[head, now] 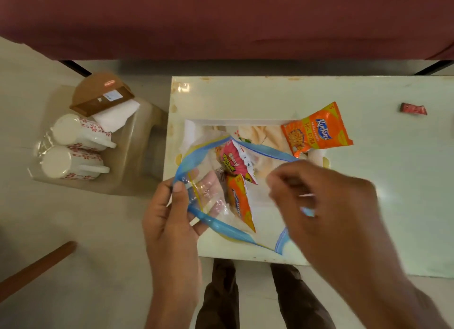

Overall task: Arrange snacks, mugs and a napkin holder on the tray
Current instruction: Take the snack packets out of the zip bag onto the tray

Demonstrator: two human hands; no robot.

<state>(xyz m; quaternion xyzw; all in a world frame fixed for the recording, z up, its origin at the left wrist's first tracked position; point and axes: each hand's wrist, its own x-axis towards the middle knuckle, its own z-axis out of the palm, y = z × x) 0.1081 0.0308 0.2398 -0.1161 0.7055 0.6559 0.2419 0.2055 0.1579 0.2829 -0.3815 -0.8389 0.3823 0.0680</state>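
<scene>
I hold a clear zip bag [211, 220] with a blue seal open above the white tray [235, 121]. My left hand [172, 213] pinches the bag's left rim. My right hand [321, 201], blurred, grips its right rim. Inside the bag are a pink snack packet [233, 162] and an orange snack packet [239, 201]. Another orange Kurkure packet [317, 132] lies on the tray's far right corner. Off to the left, two white mugs [73, 146] with red flowers lie on their sides beside a brown napkin holder [98, 95] and white napkins [115, 117].
The mugs and holder rest in a clear plastic box [127, 171] on the floor. The tray sits on a glossy white table [393, 181]. A small red wrapper [414, 109] lies at the table's far right. A maroon sofa [221, 21] runs behind. A wooden leg [36, 267] crosses bottom left.
</scene>
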